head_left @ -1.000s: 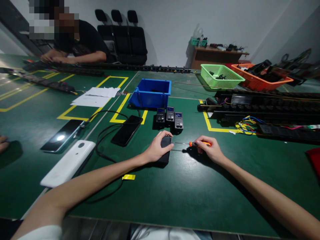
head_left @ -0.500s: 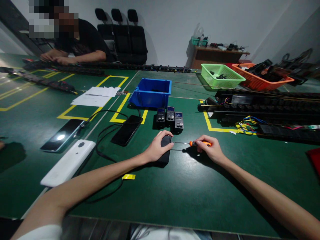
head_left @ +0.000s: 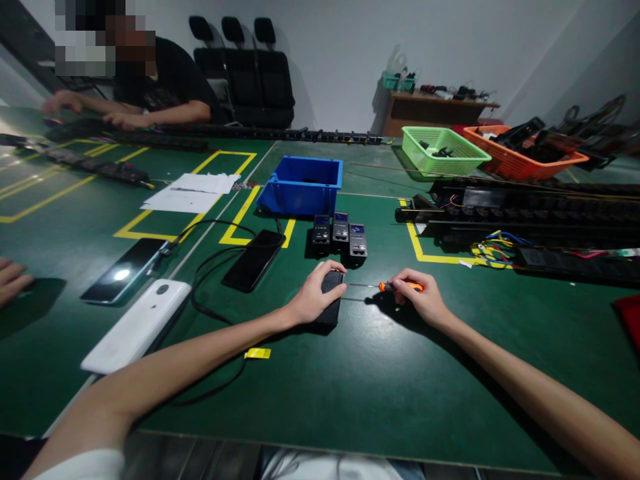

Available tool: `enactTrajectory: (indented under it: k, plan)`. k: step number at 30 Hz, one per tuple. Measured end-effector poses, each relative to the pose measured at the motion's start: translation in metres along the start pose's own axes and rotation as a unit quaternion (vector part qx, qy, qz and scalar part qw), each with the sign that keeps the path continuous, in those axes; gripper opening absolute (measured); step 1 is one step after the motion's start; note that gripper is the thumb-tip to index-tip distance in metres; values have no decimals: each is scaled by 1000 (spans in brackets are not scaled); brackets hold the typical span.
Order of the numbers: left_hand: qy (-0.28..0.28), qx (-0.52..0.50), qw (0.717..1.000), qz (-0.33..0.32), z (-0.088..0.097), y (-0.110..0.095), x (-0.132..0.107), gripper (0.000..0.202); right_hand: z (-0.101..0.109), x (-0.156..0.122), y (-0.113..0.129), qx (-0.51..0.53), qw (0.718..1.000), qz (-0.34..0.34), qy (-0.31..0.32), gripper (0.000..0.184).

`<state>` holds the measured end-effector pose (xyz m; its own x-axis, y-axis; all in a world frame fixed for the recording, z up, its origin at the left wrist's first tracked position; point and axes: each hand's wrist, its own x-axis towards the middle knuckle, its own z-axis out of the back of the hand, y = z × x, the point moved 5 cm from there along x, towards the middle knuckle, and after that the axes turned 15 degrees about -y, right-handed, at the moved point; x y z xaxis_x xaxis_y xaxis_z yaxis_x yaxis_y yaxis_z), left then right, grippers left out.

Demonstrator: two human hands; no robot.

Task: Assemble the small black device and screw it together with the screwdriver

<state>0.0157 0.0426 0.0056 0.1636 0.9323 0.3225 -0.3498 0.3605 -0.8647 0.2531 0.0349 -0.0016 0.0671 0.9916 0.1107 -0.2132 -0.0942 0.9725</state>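
A black box-shaped device rests on the green table, and my left hand is closed round its upper part, with the thumb on the near side. My right hand grips a screwdriver by its orange and black handle. The thin shaft points left at the device's right side; whether its tip touches cannot be made out. Just beyond my left hand stand three small dark grey modules with little screens and buttons.
Left of my hands lie a black phone, a lit phone, a white power bank and looped cables. Behind the modules sits a blue bin. Wired black rails lie right. A co-worker's arms are at far left; another hand enters there.
My hands, the device and the screwdriver hold nearly still. At the left edge another person's hand has come further into view. The co-worker across the table has moved one hand leftward.
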Motion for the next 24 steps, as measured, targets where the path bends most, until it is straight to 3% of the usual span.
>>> enactTrajectory:
  k: [24]
  plan:
    - [-1,0,1000,4,0,-1,0,26,1,1,-2,-12,1000,2,-5,26]
